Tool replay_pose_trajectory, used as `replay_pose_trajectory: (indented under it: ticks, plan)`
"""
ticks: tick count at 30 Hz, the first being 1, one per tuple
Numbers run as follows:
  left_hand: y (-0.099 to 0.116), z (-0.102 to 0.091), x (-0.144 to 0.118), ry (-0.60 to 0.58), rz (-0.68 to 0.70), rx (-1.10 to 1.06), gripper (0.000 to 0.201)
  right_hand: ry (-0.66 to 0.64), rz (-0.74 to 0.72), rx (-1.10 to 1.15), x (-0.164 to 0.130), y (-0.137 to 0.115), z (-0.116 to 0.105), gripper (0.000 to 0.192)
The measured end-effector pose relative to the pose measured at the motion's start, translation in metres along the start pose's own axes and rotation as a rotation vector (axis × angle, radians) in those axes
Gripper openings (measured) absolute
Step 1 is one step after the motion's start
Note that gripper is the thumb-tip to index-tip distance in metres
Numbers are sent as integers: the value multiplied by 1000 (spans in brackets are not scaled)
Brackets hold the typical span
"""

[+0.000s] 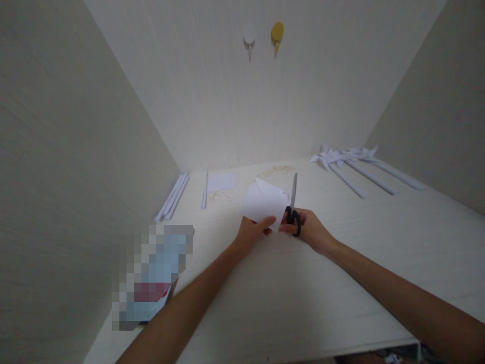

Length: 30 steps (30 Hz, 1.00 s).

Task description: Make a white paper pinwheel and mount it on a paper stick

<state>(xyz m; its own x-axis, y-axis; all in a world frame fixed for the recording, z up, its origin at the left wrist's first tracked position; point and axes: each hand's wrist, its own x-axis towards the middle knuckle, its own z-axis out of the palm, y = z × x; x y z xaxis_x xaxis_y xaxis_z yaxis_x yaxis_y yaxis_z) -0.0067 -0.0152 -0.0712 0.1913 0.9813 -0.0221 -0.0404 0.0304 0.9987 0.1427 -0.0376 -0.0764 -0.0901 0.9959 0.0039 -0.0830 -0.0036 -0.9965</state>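
Observation:
My left hand (255, 230) grips a sheet of white paper (263, 202) by its lower edge, the thumb lying on top. The sheet is raised over the middle of the table, with a folded or cut corner at its top. In my right hand (305, 227) is a pair of scissors (294, 202) with black handles. Their blades point up and away from me, just right of the paper, and look closed. The right fingertips are close to the paper's lower right corner; whether they pinch it I cannot tell.
Rolled paper sticks (172, 197) lie at the left wall, beside a thin roll (204, 191) and a paper square (222, 181). Pinwheel-like paper shapes on sticks (344, 156) rest at the back right. A blurred-out item (159, 278) is at left. Two hooks, one yellow (277, 31), hang on the wall.

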Motion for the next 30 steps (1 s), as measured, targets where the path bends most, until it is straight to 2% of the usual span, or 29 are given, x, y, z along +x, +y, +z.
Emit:
replay_pose_trajectory:
  ticks: [5, 16, 30]
  plan:
    - [2, 0, -1, 11, -14, 16, 17, -59, -5, -73, -1, -1, 1, 23]
    - [2, 1, 0, 26, -16, 71, 17, 61, -39, -43, -1, 3, 6, 25]
    - [3, -1, -2, -3, -13, 116, 18, 34, -26, 33, 0, 6, 8, 26]
